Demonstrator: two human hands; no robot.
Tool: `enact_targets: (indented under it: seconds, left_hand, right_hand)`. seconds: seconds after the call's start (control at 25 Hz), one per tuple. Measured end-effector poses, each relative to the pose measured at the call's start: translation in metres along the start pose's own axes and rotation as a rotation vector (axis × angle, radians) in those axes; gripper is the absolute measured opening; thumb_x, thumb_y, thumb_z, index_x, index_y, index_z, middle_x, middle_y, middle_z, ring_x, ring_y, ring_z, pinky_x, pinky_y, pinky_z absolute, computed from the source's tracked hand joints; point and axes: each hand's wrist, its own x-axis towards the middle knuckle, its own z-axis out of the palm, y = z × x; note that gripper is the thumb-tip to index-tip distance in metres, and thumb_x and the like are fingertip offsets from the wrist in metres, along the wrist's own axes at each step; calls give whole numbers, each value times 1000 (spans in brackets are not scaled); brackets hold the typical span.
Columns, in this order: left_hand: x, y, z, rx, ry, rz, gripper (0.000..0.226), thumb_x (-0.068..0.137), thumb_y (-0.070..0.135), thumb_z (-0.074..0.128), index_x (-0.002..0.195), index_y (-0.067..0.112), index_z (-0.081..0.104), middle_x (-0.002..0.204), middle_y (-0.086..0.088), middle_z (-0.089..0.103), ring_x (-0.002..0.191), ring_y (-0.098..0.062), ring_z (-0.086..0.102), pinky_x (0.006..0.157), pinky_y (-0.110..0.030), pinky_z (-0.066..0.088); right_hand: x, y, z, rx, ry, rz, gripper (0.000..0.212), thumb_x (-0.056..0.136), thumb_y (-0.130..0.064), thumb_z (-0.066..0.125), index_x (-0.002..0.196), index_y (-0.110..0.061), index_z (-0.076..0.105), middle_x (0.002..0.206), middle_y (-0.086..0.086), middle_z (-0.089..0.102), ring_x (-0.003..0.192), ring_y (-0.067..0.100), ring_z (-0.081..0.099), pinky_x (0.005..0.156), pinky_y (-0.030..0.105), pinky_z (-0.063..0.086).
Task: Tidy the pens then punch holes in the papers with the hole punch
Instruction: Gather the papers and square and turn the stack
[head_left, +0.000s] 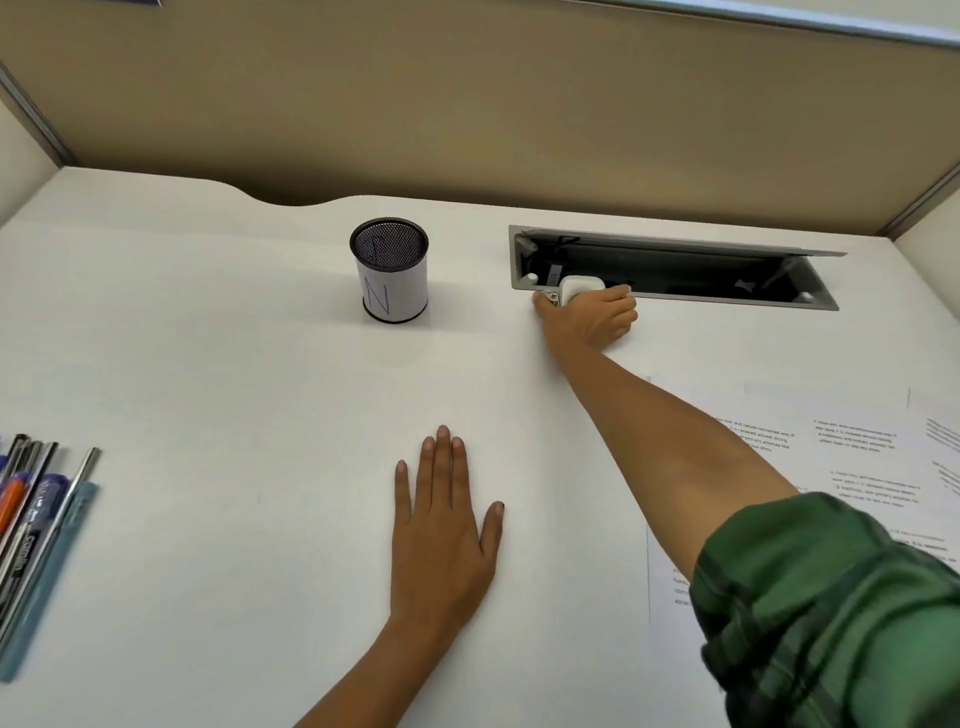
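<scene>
The right hand (589, 317) is curled around a small white thing (581, 288), maybe the hole punch, while far to its left the pens (36, 525) lie outside the empty cup (389, 270), the papers (857, 452) wait unpunched below it, and the left hand (441, 530) lies flat and open.

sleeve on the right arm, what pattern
Green plaid sleeve, dark stripes; head view.

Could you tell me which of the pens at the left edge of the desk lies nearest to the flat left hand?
The pale teal pen, outermost on the right of the bunch. The others, including the orange pen, lie further left of the left hand.
</scene>
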Motion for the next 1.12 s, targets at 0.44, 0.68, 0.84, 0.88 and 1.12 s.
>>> enact_targets:
  seconds: [0.44, 0.68, 0.84, 0.88, 1.12]
  left_hand:
    - [-2, -1, -2, 8, 20, 19, 72, 93, 49, 15, 151, 8, 7, 161, -7, 4, 148, -18, -1, 120, -43, 1]
    - [-7, 5, -5, 16, 21, 166, 70, 93, 46, 18, 151, 6, 13, 161, -6, 5, 148, -20, -5, 120, -41, -2]
    - [-21, 22, -4, -23, 32, 220, 68, 94, 45, 21, 150, 8, 19, 160, -4, 11, 148, -17, 2, 120, -39, -2]
    - [-25, 30, -2, -35, 28, 238, 67, 94, 45, 22, 150, 9, 19, 160, -3, 12, 148, -16, 3, 120, -38, -2]
    - [-50, 85, 11, -77, -25, 358, 63, 95, 43, 25, 150, 12, 19, 159, -1, 13, 148, -16, 8, 119, -41, 3]
  right_hand:
    - [-45, 80, -102, 189, 172, -426, 81, 81, -44, 67, 143, -5, 33, 142, 14, 40, 131, 28, 36, 110, 39, 32]
    - [-63, 196, -178, 39, 213, -423, 68, 88, -36, 61, 143, -6, 33, 143, 15, 40, 134, 31, 35, 111, 45, 33]
    - [-59, 270, -210, -63, 177, -289, 68, 89, -33, 62, 143, -4, 34, 145, 20, 39, 137, 35, 32, 113, 49, 30]
    - [-57, 287, -215, -89, 160, -241, 68, 89, -33, 61, 144, -3, 33, 147, 21, 37, 139, 36, 30, 114, 49, 28]
    - [-43, 351, -239, -196, 21, -28, 66, 97, -35, 47, 149, -1, 25, 156, 17, 26, 146, 31, 19, 121, 41, 14]
